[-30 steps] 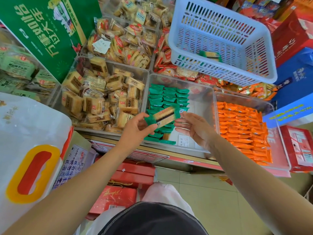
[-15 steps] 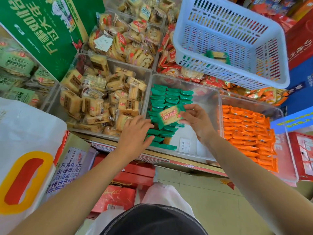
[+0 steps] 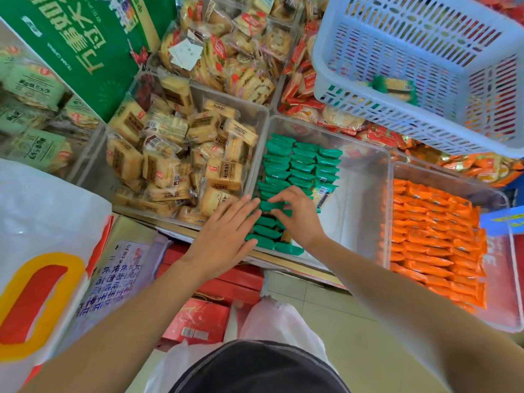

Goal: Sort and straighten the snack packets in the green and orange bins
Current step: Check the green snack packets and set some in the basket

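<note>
Head view: hands [image 3: 226, 236] (both) on green packets [image 3: 300, 163]

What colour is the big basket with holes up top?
Pale lavender-blue plastic slotted basket, clearest in the head view.

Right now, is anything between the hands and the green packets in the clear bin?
Nothing visible. The left hand lies flat on the green packets by the near-left wall of the clear bin; the right hand pinches one packet in the row.

Both hands' fingers [image 3: 279, 197] press green packets [image 3: 302, 163] in clear bin [image 3: 365, 177].
</note>
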The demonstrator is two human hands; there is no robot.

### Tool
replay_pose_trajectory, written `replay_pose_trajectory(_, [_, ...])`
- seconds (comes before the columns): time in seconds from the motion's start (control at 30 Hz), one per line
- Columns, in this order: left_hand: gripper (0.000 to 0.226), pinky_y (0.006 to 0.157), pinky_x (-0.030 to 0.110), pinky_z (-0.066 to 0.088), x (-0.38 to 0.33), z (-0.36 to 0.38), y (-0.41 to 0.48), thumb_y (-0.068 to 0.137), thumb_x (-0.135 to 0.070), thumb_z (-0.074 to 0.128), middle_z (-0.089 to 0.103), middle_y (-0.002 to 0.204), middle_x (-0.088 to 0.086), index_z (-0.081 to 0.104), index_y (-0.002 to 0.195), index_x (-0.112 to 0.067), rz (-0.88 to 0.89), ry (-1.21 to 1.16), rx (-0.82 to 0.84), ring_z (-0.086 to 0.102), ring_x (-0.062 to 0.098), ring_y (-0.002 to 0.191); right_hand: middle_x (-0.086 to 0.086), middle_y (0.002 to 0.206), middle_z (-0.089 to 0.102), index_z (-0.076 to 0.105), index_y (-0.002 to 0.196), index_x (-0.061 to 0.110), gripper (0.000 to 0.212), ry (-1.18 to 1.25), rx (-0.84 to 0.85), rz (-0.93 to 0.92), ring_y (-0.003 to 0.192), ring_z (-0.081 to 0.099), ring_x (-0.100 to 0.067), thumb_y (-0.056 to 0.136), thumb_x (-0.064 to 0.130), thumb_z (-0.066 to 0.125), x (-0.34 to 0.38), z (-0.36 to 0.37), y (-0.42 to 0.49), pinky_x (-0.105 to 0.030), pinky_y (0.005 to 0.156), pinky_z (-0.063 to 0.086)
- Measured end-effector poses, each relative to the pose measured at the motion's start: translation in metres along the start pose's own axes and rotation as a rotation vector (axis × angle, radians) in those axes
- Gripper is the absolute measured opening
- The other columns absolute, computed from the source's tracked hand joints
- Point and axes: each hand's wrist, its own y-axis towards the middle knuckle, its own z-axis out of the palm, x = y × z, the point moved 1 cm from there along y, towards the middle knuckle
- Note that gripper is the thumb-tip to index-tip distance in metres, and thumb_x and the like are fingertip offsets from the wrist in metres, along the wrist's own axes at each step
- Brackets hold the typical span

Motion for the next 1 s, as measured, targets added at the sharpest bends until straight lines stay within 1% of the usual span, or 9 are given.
replay_pose_trajectory(0.1, [0.060, 0.119, 0.047, 0.021, 0.001, 0.001, 0.001, 0.102, -0.045, 0.032, 0.029, 0.159, 0.011, 0.042, 0.146, -0.006, -0.002, 0.022, -0.004, 0.019, 0.024, 0.149, 0.001, 0.086, 0.069, 0.076, 0.094, 0.016, 0.024, -0.171, -0.052, -0.056, 0.087, 0.053, -0.020, 0.071, 0.013, 0.083, 0.002, 0.006, 0.003, -0.032, 0.079, 0.043])
replay_pose_trajectory(0.2, [0.060, 0.119, 0.046, 0.019, 0.002, 0.002, 0.001, 0.101, -0.046, 0.031, 0.029, 0.159, 0.010, 0.045, 0.145, -0.007, 0.001, 0.040, -0.012, 0.019, 0.024, 0.149, 0.000, 0.086, 0.073, 0.076, 0.096, 0.014, 0.022, -0.205, -0.029, -0.042, 0.081, 0.061, -0.021, 0.075, 0.015, 0.082, 0.003, 0.007, 0.004, -0.038, 0.076, 0.051])
replay_pose_trajectory(0.3, [0.060, 0.119, 0.047, 0.020, 0.003, 0.002, 0.002, 0.101, -0.047, 0.031, 0.030, 0.158, 0.009, 0.049, 0.142, -0.007, 0.011, 0.043, -0.018, 0.018, 0.024, 0.150, -0.001, 0.088, 0.074, 0.077, 0.096, 0.015, 0.015, -0.259, 0.034, -0.118, 0.081, 0.066, -0.022, 0.081, 0.016, 0.076, -0.004, 0.005, 0.004, -0.043, 0.079, 0.053])
replay_pose_trajectory(0.43, [0.059, 0.117, 0.049, 0.022, 0.005, 0.003, 0.005, 0.101, -0.048, 0.030, 0.028, 0.159, 0.009, 0.051, 0.140, -0.009, 0.027, 0.068, -0.028, 0.015, 0.025, 0.150, -0.004, 0.085, 0.058, 0.078, 0.093, 0.016, 0.017, -0.385, 0.028, -0.279, 0.082, 0.051, -0.026, 0.088, 0.021, 0.062, -0.010, 0.003, 0.007, -0.037, 0.067, 0.041])
replay_pose_trajectory(0.53, [0.058, 0.118, 0.050, 0.022, 0.004, 0.006, 0.004, 0.101, -0.047, 0.031, 0.021, 0.161, 0.010, 0.049, 0.143, -0.012, 0.018, 0.070, -0.028, 0.012, 0.025, 0.151, -0.003, 0.084, 0.051, 0.077, 0.093, 0.018, 0.025, -0.363, 0.003, -0.285, 0.082, 0.047, -0.023, 0.090, 0.028, 0.055, -0.012, 0.002, 0.011, -0.036, 0.067, 0.038])
replay_pose_trajectory(0.63, [0.058, 0.118, 0.052, 0.022, 0.004, 0.008, 0.005, 0.101, -0.047, 0.031, 0.014, 0.163, 0.012, 0.042, 0.148, -0.014, 0.004, 0.075, -0.032, 0.008, 0.026, 0.151, -0.003, 0.087, 0.057, 0.074, 0.098, 0.014, 0.016, -0.316, -0.053, -0.143, 0.083, 0.054, -0.023, 0.087, 0.020, 0.065, -0.015, -0.003, 0.019, -0.038, 0.071, 0.043])
replay_pose_trajectory(0.7, [0.059, 0.118, 0.052, 0.021, 0.004, 0.008, 0.005, 0.101, -0.047, 0.032, 0.010, 0.163, 0.015, 0.036, 0.151, -0.015, -0.009, 0.077, -0.030, 0.005, 0.027, 0.152, -0.004, 0.088, 0.060, 0.073, 0.100, 0.013, 0.017, -0.338, -0.057, -0.056, 0.085, 0.059, -0.025, 0.083, 0.015, 0.071, -0.018, -0.007, 0.022, -0.037, 0.073, 0.043])
replay_pose_trajectory(0.87, [0.061, 0.118, 0.053, 0.021, 0.004, 0.009, 0.005, 0.101, -0.047, 0.031, 0.007, 0.163, 0.015, 0.033, 0.152, -0.015, -0.024, 0.078, -0.024, 0.003, 0.027, 0.152, -0.003, 0.084, 0.067, 0.073, 0.096, 0.014, 0.033, -0.508, 0.048, -0.118, 0.080, 0.064, -0.027, 0.065, 0.013, 0.086, -0.018, -0.007, 0.022, -0.036, 0.071, 0.045])
replay_pose_trajectory(1.0, [0.060, 0.118, 0.053, 0.021, 0.005, 0.009, 0.005, 0.101, -0.048, 0.031, 0.007, 0.163, 0.015, 0.034, 0.152, -0.016, -0.021, 0.081, -0.023, 0.002, 0.027, 0.152, -0.001, 0.079, 0.069, 0.073, 0.090, 0.015, 0.026, -0.534, 0.029, -0.124, 0.075, 0.065, -0.025, 0.067, 0.014, 0.085, -0.016, -0.006, 0.026, -0.034, 0.069, 0.043])
